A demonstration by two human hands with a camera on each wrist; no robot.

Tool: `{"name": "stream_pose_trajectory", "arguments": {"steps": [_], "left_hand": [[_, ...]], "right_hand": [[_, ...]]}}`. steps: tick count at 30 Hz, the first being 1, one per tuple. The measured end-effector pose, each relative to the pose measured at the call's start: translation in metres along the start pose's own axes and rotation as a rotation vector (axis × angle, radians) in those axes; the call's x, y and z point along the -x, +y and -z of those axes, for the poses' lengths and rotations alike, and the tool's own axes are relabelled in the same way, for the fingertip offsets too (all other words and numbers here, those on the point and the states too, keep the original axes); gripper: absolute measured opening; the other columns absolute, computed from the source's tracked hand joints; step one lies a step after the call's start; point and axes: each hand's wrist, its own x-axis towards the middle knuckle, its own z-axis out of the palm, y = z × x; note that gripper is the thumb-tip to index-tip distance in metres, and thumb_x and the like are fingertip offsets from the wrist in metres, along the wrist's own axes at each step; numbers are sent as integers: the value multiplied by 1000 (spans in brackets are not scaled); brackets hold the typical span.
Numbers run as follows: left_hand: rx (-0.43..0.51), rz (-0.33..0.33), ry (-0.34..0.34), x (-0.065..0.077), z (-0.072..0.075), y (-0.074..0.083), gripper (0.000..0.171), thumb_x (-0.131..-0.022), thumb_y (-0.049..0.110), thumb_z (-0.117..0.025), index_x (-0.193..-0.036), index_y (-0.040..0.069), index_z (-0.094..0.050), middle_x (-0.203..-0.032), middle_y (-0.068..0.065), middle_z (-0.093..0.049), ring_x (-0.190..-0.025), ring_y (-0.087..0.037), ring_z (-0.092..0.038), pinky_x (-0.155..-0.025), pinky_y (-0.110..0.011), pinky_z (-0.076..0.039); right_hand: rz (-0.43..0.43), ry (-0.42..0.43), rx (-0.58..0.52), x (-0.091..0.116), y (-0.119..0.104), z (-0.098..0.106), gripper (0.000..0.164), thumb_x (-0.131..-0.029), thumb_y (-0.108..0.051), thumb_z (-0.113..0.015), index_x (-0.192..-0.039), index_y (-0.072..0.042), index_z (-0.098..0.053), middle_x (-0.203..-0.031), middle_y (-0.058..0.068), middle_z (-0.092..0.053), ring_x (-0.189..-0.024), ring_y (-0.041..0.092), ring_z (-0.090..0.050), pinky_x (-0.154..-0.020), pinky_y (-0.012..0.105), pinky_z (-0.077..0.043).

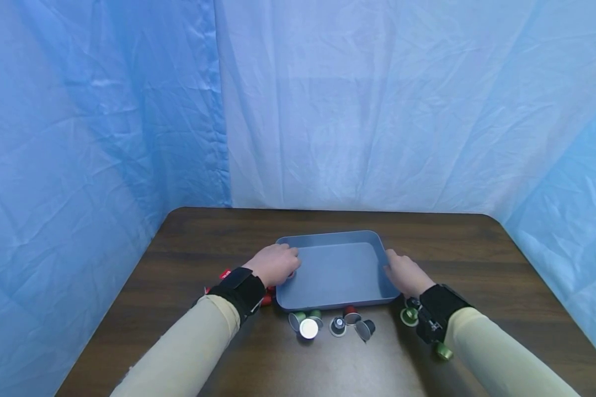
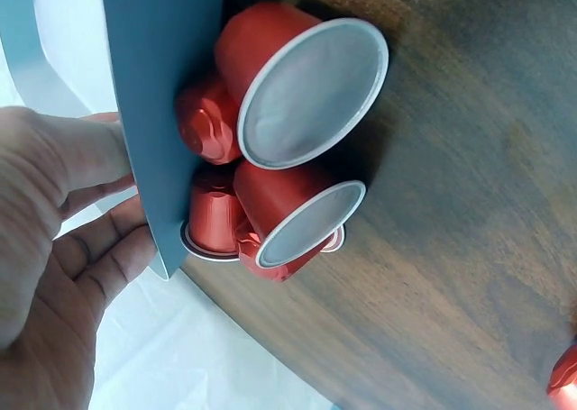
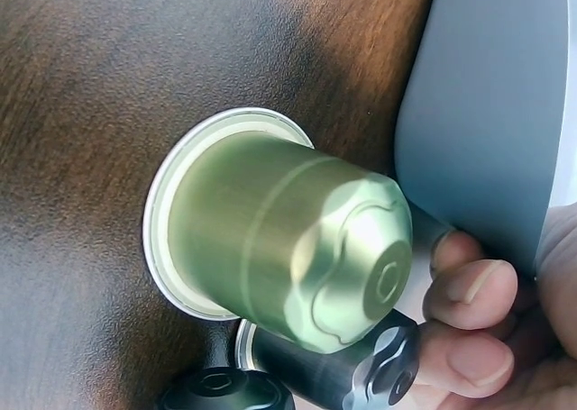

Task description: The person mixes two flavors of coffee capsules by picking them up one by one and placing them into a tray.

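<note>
A shallow blue-grey tray (image 1: pixel 338 270) lies on the table with bare floor showing. My left hand (image 1: pixel 274 264) grips its left wall, with fingers and thumb at the rim. At the opposite side my right hand (image 1: pixel 407 274) holds the right wall, fingers curled against its outside. Several red coffee capsules (image 2: pixel 302 104) crowd against the tray's outer left wall in the left wrist view. Beside the right hand, a green coffee capsule (image 3: pixel 288 239) stands on its rim, with a black capsule (image 3: pixel 338 360) close to the fingers.
In front of the tray sit several more capsules, among them a white-lidded one (image 1: pixel 308 328) and a dark one (image 1: pixel 338 325). Another green capsule (image 1: pixel 444 351) lies under the right forearm. Blue and white sheets (image 1: pixel 352 110) hang behind the wooden table (image 1: pixel 442 237).
</note>
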Motion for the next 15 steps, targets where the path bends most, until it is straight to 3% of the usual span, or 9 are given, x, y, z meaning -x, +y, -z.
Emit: {"name": "stream_pose_trajectory", "arguments": {"steps": [6,15], "left_hand": [[6,-2,-13,1,2,-1,15,-91,26,-79,-103,17,-80,-97,-1,-69,-87,-18,-60,-87,-30,-54],[35,-3,-9,7,11,-4,17,-93,27,-77,-106,17,-78,-95,0,-67,-85,-17,-61,-86,-30,-56]], "right_hand": [[-6,-7,-19,1,-1,-1,45,-107,-9,-47,-145,10,-33,-113,27,-59,-67,23,-61,-53,36,-46],[-31,-21,-22,-1,0,0,48,-107,-11,-46,-148,9,-31,-116,27,-58,-71,24,-61,-55,35,-46]]}}
